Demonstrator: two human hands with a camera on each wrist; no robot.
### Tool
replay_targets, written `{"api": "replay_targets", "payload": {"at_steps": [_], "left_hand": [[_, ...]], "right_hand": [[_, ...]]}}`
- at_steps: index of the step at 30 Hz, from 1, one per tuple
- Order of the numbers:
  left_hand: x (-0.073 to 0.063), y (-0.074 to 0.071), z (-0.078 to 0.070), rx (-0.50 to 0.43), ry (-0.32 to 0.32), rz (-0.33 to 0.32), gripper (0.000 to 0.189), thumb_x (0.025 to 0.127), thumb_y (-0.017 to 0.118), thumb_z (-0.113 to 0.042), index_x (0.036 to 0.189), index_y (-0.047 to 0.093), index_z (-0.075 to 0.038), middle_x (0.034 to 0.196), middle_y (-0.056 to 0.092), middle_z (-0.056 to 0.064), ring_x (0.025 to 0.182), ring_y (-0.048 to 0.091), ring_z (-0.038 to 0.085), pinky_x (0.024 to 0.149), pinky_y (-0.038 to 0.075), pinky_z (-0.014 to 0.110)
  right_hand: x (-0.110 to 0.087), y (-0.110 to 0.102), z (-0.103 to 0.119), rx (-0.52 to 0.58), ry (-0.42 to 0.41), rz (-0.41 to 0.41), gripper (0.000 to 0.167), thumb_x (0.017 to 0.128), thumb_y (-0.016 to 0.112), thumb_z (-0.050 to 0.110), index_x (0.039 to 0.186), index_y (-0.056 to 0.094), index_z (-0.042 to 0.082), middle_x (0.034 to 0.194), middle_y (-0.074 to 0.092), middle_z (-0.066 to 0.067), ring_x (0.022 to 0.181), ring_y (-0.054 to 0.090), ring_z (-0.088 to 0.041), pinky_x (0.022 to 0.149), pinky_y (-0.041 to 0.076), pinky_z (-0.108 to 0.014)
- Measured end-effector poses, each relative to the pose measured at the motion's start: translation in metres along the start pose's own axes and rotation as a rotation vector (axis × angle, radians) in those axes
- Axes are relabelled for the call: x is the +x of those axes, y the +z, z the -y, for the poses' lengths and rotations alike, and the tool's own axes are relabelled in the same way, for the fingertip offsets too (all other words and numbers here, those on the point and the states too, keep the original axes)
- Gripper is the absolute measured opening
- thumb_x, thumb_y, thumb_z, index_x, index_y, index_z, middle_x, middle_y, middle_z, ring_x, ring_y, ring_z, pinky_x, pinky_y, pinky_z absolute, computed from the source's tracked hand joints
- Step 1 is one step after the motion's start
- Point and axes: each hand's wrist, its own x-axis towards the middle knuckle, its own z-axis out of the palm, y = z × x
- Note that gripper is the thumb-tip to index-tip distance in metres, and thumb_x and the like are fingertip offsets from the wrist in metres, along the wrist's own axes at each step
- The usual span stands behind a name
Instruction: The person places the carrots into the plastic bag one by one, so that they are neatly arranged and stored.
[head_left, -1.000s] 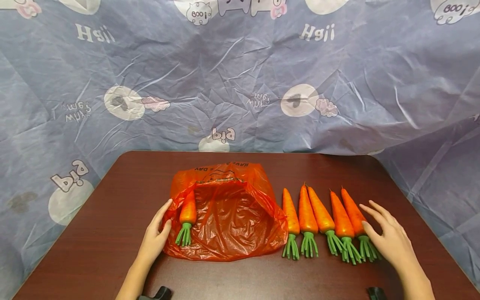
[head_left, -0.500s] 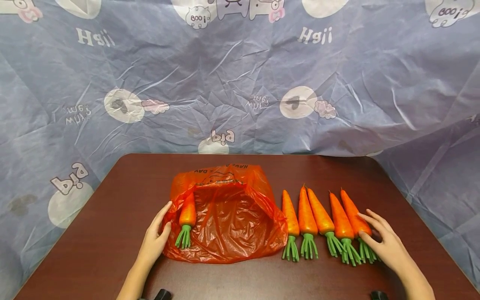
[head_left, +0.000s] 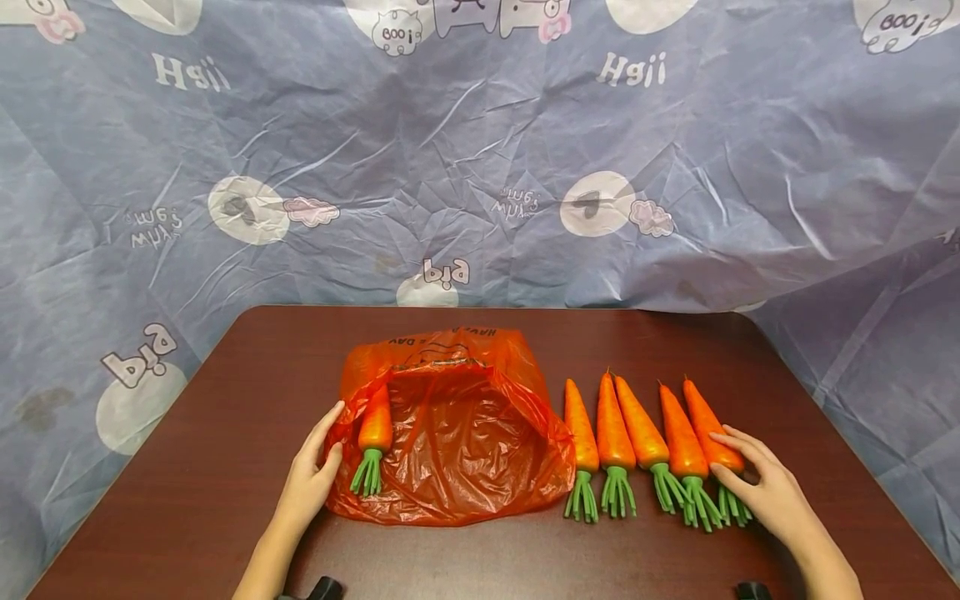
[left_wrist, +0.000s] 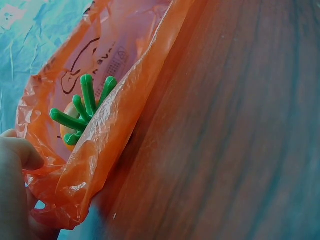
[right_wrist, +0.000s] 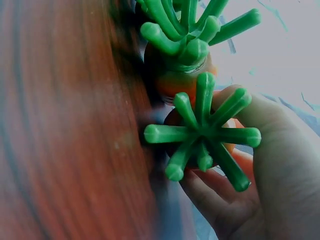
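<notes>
A thin red plastic bag (head_left: 468,450) lies on the table with its mouth facing the person. Inside its left part is a carrot (head_left: 377,427), green stalks toward the opening; those stalks (left_wrist: 87,97) also show in the left wrist view. My left hand (head_left: 309,471) holds the bag's left rim, thumb on the inner side. To the right of the bag, several orange carrots lie side by side, tips pointing away. My right hand (head_left: 768,483) grips the rightmost carrot (head_left: 701,417) near its stalk end, thumb and fingers on either side. Its green stalks (right_wrist: 202,131) fill the right wrist view's middle.
The carrot nearest the bag (head_left: 581,425) overlaps the bag's right edge in the head view. Another carrot (head_left: 681,433) lies right beside the gripped one. A dark brown table (head_left: 225,400) carries everything, with a printed grey-blue cloth (head_left: 420,150) hanging behind.
My right hand has moved left and down onto the rightmost carrot and closed around it. The left hand and the bag have stayed in place.
</notes>
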Motion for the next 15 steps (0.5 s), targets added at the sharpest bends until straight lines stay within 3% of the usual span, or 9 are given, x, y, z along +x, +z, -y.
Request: {"api": "replay_targets", "payload": {"at_steps": [8, 15], "left_hand": [[0.0001, 0.0008, 0.0017, 0.000, -0.011, -0.005, 0.054, 0.088, 0.047, 0.004, 0.138, 0.039, -0.015, 0.140, 0.040, 0.015, 0.121, 0.026, -0.019, 0.095, 0.020, -0.002], [-0.0001, 0.0009, 0.0033, -0.013, 0.000, -0.002, 0.055, 0.088, 0.047, 0.005, 0.138, 0.039, -0.014, 0.139, 0.040, 0.015, 0.122, 0.027, -0.018, 0.096, 0.021, -0.002]], "right_hand": [[0.0012, -0.0024, 0.0022, -0.014, 0.003, -0.013, 0.039, 0.080, 0.068, 0.016, 0.116, 0.058, 0.001, 0.119, 0.029, 0.043, 0.104, 0.024, 0.030, 0.077, 0.026, 0.009], [-0.0012, -0.0045, 0.0050, -0.071, 0.008, -0.019, 0.040, 0.081, 0.067, 0.020, 0.116, 0.059, 0.004, 0.120, 0.027, 0.044, 0.106, 0.019, 0.031, 0.083, 0.013, 0.009]]}}
